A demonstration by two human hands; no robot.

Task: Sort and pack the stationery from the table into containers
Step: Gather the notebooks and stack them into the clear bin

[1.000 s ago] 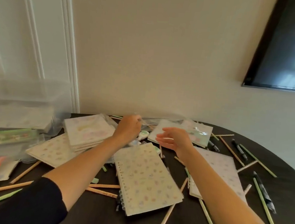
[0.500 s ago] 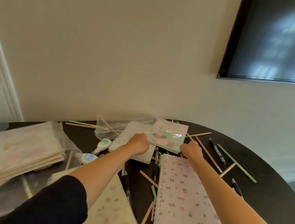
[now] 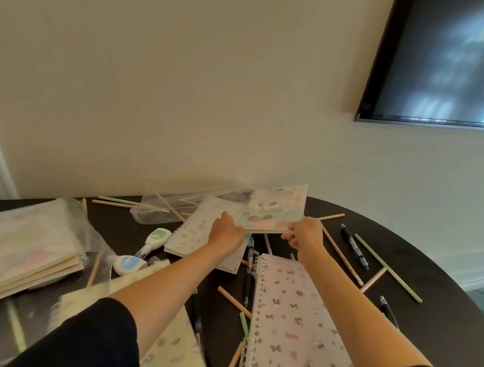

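The wrapped pad point(image 3: 273, 215) is up off the surface point(image 3: 445, 289) at its far side, held roughly level between both hands. The left hand point(image 3: 226, 234) has its fingers curled round the near left corner, and the right hand point(image 3: 303, 237) pinches the near right corner. I'd judge it light and fairly stiff, a thin block of paper. The glossy film over it looks slippery, though, so a grip at two corners seems the safe way; held by one edge alone it would likely droop or slide. Just below it lies a pale spiral notebook point(image 3: 198, 235), one of three I count, with a pink notebook point(image 3: 296, 319) nearer and a yellow notebook point(image 3: 168, 341) at the bottom edge. To the left sit two correction-tape rollers point(image 3: 157, 237), and beyond them one stack of pads point(image 3: 16, 245) in loose plastic. One clear bag point(image 3: 168, 209) lies at the far edge. Of black pens point(image 3: 355, 250) I make out three for certain. The pencils point(image 3: 341, 252), wooden and green, are scattered all about. There are perhaps a dozen, but blur and overlap make an exact count unsafe.
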